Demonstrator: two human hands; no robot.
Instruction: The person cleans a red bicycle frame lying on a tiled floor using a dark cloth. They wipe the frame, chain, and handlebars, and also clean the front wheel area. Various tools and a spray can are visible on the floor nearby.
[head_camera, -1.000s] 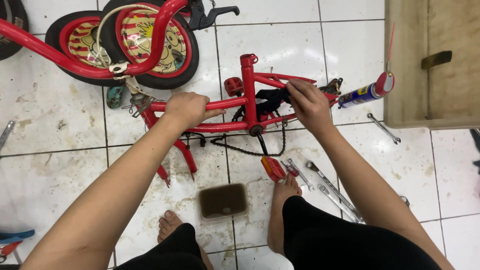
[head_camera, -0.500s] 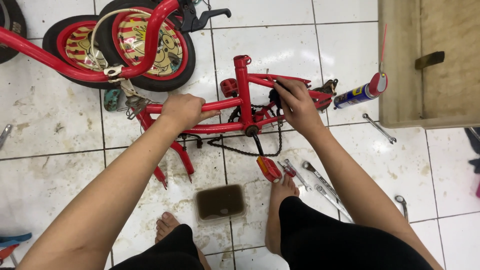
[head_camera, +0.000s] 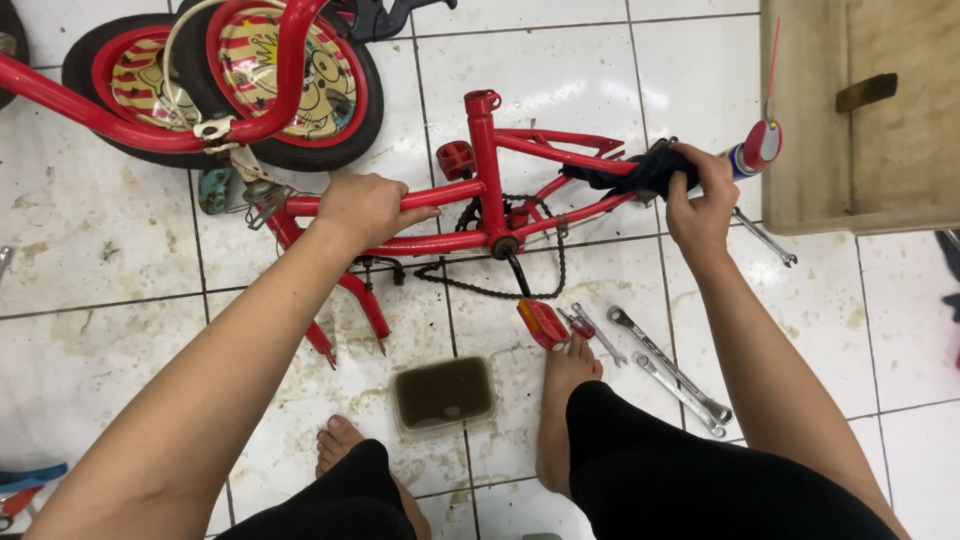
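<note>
Measured against the red bike frame (head_camera: 480, 215) lying on its side on the white tiled floor (head_camera: 120, 330), our right hand (head_camera: 700, 200) has moved since a moment ago: it was pressing near the middle of the frame, around the crank, and now it sits at the rear end, fingers clenched around a dark rag (head_camera: 630, 172) bunched against the rear stays. We read this as the wiping having travelled from the centre out along the rear triangle. Our left hand (head_camera: 365, 208) has stayed where it was, fingers wrapped around the frame's front tube, just behind the fork (head_camera: 345, 310), holding the frame steady. The loose chain (head_camera: 490, 285) hangs below the crank, and a red pedal (head_camera: 542, 323) lies just under the frame, touching our right foot (head_camera: 562, 400). A small tray of brown liquid (head_camera: 443, 393) sits below the frame, between our feet. Several spanners (head_camera: 670, 370) lie below the frame's rear end, another spanner (head_camera: 765, 238) just beyond it, beside a spray can (head_camera: 752, 150) close to our right hand. Above the frame's front end lie two wheels (head_camera: 250, 80) and a second red tube. We cannot make out the rear dropouts, since the rag and our fingers cover them, nor what the rag is rubbing. The wooden box (head_camera: 860, 120) beyond the rear end is cut off by the edge of view, and so are the blue and red tools at the far lower corner.
</note>
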